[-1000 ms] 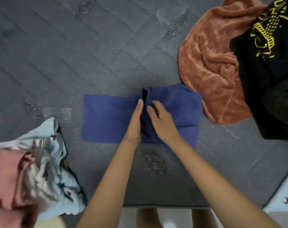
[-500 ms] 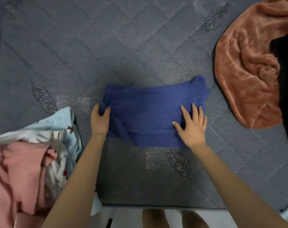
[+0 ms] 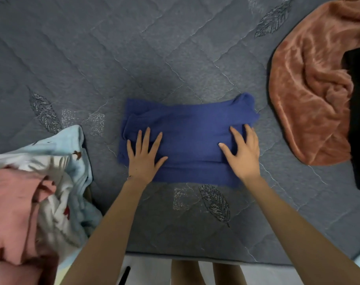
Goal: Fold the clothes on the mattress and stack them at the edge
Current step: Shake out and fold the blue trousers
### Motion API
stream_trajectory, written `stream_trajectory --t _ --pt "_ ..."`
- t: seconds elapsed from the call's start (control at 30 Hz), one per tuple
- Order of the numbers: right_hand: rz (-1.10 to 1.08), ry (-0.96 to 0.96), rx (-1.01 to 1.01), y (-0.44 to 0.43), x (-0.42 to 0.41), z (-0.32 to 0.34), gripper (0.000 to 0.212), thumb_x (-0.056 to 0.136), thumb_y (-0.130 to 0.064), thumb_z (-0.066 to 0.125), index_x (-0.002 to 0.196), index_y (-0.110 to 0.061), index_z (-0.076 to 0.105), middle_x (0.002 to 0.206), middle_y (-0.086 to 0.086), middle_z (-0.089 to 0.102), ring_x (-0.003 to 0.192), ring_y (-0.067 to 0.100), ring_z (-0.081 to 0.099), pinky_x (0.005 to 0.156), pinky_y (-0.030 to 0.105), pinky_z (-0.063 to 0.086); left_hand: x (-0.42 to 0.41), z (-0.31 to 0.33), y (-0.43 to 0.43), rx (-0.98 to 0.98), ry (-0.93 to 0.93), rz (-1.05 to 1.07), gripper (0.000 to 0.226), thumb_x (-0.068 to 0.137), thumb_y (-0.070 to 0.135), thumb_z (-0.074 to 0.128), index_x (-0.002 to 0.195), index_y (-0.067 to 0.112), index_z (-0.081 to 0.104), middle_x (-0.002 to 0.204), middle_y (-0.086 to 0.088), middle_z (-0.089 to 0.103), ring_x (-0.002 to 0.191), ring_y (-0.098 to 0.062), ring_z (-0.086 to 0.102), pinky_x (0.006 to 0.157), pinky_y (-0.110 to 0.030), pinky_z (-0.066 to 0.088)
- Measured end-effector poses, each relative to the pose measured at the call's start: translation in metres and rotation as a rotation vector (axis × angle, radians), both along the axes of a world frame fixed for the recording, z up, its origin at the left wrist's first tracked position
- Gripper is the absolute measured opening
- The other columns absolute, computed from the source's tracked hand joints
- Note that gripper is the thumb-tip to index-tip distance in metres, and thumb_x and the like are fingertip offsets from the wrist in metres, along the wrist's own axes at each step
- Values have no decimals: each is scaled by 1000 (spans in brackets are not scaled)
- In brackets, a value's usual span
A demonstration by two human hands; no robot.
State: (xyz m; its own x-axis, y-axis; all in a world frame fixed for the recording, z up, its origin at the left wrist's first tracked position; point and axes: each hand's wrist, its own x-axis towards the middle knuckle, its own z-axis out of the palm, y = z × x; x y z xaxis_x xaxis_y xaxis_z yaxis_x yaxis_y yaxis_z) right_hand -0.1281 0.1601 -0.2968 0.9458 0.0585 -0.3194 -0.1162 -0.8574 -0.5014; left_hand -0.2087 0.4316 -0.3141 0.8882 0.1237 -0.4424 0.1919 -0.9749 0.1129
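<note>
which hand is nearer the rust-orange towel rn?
Right. The right hand lies flat on the right end of the folded blue cloth, with bare mattress between it and the rust-orange towel. The left hand presses the cloth's left end, farther away.

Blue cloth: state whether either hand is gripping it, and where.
Nothing is gripped. The left hand and right hand lie flat, fingers spread, pressing the folded blue cloth near its left and right ends.

Under my flat palms lies the folded blue knit garment point(image 3: 191, 128), a layered rectangle near the front edge of the grey quilted mattress point(image 3: 133, 58). A crumpled rust-orange plush garment point(image 3: 310, 95) sprawls to my right; a rumpled pink and pale-blue printed pile point(image 3: 41, 192) sits left.
</note>
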Motion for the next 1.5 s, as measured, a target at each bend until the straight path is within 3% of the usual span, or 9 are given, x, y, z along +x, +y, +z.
stream_trajectory --t 0.17,0.33,0.53,0.6,0.73,1.0,1.2,1.3,1.5 --pt "-375 125 241 1 14 2 80 84 -28 73 147 -7 28 145 15 32 136 27 29 112 28 20 12 5 -14 -81 -148 115 61 97 33 47 151 28 20 160 -13 8 148 -30 4 113 -61 -3" --pt "-705 279 491 18 25 16 51 86 -27 71 126 -6 47 123 3 58 117 21 56 98 29 43 21 11 -40 -101 8 58 60 100 42 38 152 34 10 161 -4 -9 148 -22 -11 114 -60 -6" --pt "-480 204 639 77 28 60 12 91 -14 63 99 -8 57 89 0 61 85 10 57 86 33 48 28 47 -53 -735 -558 685 21 99 17 48 112 15 65 134 0 48 128 -11 43 109 -32 34" --pt "-356 216 656 109 23 70 8 92 -13 59 97 -7 56 87 2 60 83 12 57 81 31 48 26 56 -44 -905 -450 851 21 100 16 46 112 14 63 119 5 56 116 -9 51 103 -29 41" --pt "-151 169 682 166 15 79 13 95 -8 51 106 -7 58 95 1 62 84 7 55 80 18 46 -1 41 2 -445 -41 597 38 101 14 41 137 8 49 143 -8 45 132 -27 39 106 -43 35" --pt "24 776 789 222 0 56 53 102 -13 42 150 -29 26 115 -1 53 103 14 54 84 30 54 -27 48 19 -751 -486 1032 40 105 22 33 144 13 41 149 2 38 139 -11 32 115 -30 27" --pt "215 196 502 199 7 42 47 92 3 53 138 -6 47 135 10 53 124 24 51 105 23 37 -33 40 21 -585 -330 1118 63 96 46 46 150 19 27 158 -4 20 146 -19 17 119 -43 18" --pt "294 -32 208 186 25 30 64 87 -17 66 145 -13 40 150 12 35 141 30 26 117 36 17 -37 31 21 -627 -314 1303 83 87 40 66 151 11 21 153 -9 30 142 -27 27 115 -45 27" --pt "256 174 53 176 46 8 102 78 -48 73 154 -15 12 155 10 24 142 29 20 117 45 18 -42 21 23 -852 -242 1407 60 84 28 73 132 7 44 119 3 51 108 -13 52 86 -27 46"
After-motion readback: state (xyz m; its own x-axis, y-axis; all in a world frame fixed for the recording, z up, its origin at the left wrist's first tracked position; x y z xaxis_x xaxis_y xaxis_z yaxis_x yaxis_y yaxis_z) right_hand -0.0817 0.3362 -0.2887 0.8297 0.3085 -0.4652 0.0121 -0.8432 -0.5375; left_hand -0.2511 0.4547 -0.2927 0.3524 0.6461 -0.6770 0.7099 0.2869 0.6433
